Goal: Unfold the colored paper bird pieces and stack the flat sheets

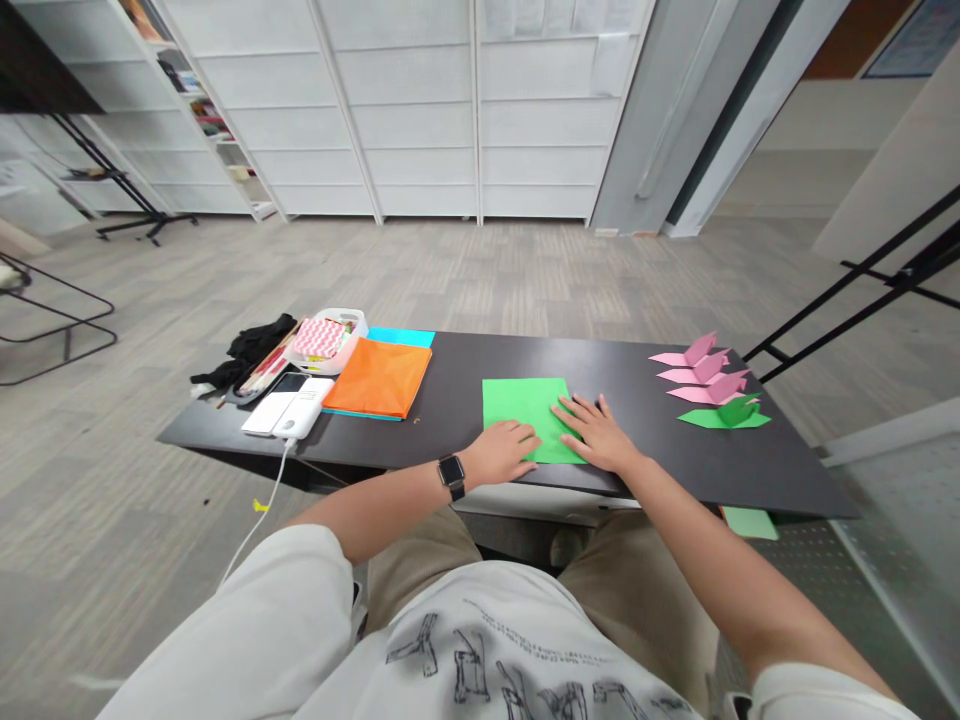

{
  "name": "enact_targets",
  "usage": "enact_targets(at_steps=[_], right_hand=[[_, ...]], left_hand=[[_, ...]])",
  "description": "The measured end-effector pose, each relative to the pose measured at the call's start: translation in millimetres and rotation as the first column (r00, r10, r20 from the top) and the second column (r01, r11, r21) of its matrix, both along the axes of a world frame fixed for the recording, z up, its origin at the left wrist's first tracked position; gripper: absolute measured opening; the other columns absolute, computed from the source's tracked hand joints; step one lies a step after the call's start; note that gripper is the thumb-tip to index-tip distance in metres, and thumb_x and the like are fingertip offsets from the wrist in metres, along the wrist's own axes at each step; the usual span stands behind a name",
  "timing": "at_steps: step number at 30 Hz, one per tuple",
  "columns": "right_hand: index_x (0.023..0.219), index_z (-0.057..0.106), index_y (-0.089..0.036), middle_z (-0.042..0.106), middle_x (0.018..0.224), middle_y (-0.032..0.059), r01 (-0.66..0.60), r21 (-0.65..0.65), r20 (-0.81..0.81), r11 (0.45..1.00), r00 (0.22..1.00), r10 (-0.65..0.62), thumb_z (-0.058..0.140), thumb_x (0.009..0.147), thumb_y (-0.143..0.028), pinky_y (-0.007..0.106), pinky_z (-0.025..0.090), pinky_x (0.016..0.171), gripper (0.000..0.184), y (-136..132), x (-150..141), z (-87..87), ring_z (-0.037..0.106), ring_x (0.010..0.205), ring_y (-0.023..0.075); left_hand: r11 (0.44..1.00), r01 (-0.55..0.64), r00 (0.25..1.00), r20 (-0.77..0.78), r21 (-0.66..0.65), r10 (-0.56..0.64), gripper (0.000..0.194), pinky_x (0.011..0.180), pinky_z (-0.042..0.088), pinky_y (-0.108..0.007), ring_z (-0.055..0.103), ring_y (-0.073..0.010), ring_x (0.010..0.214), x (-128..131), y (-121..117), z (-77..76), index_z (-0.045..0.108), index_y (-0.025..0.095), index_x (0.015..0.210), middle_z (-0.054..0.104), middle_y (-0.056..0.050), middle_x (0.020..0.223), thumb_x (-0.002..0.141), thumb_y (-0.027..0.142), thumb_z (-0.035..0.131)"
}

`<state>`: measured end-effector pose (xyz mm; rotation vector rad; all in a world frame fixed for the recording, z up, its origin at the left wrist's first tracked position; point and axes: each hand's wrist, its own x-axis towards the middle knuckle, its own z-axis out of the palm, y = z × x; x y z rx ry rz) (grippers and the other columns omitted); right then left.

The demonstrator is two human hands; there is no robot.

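Note:
A bright green square sheet of paper (517, 400) lies flat on the dark table (457, 370), close to its front edge. My left hand (501, 452) rests on the sheet's lower left part, fingers stretched to the right. On the right edge of the paper, my right hand (598, 432) lies flat with its fingers spread. Neither hand grips anything. Over at the table's right end stand several folded paper birds in a row: pink ones (697, 370) behind and a green one (727, 413) in front.
Orange paper (382, 378) lies on blue sheets (405, 337) left of centre. Beside it are a white basket (352, 345), a white power bank (301, 408) with a cable hanging down, a phone (289, 383) and black cloth (259, 340). A light green sheet (750, 522) shows below the right front edge.

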<state>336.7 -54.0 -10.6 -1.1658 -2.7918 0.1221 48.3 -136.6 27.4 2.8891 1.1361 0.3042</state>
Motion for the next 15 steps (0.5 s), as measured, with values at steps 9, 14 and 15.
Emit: enact_targets(at_steps=[9, 14, 15], right_hand=[[0.167, 0.033, -0.029, 0.045, 0.166, 0.0125, 0.192, 0.056, -0.427, 0.980, 0.892, -0.150, 0.035, 0.108, -0.049, 0.064, 0.021, 0.130, 0.062, -0.7, 15.0, -5.4, 0.043, 0.152, 0.0329], [0.161, 0.040, -0.022, 0.051, 0.155, 0.0168, 0.320, 0.041, -0.693, 0.947, 0.692, -0.204, 0.035, 0.108, -0.048, 0.059, 0.038, 0.124, 0.059, 5.4, 23.3, -12.0, 0.047, 0.146, 0.0327], [0.160, 0.043, -0.022, 0.053, 0.153, 0.0169, 0.335, 0.025, -0.715, 0.942, 0.664, -0.217, 0.035, 0.108, -0.048, 0.059, 0.039, 0.123, 0.058, 6.7, 23.9, -12.6, 0.049, 0.144, 0.0326]], left_hand=[[0.997, -0.030, 0.999, -0.027, 0.065, 0.031, 0.020, 0.083, 0.053, -0.039, 0.065, -0.0252, 0.099, 8.7, 1.4, 17.8, 0.072, 0.019, 0.097, 0.068, -0.012, 0.109, 0.103, 0.028, 0.055], [0.914, -0.376, 0.735, 0.552, -0.153, 0.394, 0.022, 0.082, 0.054, -0.032, 0.066, -0.0180, 0.086, -40.4, 31.5, 42.4, 0.074, 0.020, 0.100, 0.072, -0.007, 0.096, 0.102, 0.027, 0.053], [0.870, -0.433, 0.592, 0.653, -0.237, 0.472, 0.020, 0.080, 0.054, -0.031, 0.066, -0.0172, 0.083, -57.6, 38.8, 46.5, 0.073, 0.019, 0.098, 0.072, -0.006, 0.094, 0.101, 0.030, 0.056]])
